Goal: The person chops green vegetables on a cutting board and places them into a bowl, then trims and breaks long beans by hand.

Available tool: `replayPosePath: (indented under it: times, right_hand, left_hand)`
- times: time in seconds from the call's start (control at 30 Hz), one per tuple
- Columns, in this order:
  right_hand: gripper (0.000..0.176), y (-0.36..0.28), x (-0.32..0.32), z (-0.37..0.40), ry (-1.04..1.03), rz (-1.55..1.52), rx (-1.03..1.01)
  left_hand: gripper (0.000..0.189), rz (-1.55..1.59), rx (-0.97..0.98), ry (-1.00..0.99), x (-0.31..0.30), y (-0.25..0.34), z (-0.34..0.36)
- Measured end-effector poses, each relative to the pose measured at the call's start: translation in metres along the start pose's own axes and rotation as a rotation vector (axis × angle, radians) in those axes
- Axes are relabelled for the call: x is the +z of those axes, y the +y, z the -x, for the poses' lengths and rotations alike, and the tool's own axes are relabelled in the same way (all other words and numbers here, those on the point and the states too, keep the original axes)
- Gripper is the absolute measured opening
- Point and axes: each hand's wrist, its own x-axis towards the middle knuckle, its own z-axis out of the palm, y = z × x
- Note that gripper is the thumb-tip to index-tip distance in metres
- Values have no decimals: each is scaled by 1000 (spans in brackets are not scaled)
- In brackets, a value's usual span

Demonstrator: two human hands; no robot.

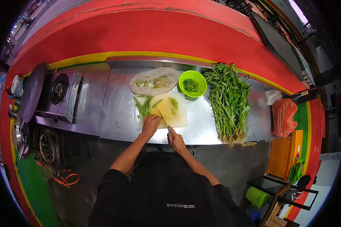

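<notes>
My right hand (pixel 176 140) is closed round the handle of a knife (pixel 163 117), whose blade points up and left over the white cutting board (pixel 181 120). Just left of the blade, my left hand (pixel 150 125) presses with bent fingers on the lower end of some green leaves (pixel 143 106). Chopped green bits (pixel 174 105) lie on the board to the right of the knife. Behind the board, a green bowl (pixel 203 84) holds chopped greens (pixel 191 85). Left of the bowl is a clear plastic bag (pixel 138 83) with plant scraps.
A large bunch of leafy greens with roots (pixel 231 104) lies right of the board on the metal counter (pixel 119 109). A gas stove (pixel 59 90) stands at the left. An orange-red plastic bag (pixel 284 117) sits at the right end, and a red wall (pixel 151 34) rises behind.
</notes>
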Motion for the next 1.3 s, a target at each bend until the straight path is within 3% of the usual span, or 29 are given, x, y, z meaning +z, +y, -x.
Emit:
replayPosePath:
  times: [1.3]
  right_hand:
    - [45, -10, 1, -3, -14, 45, 14]
  left_hand:
    - [13, 27, -22, -28, -4, 1, -1]
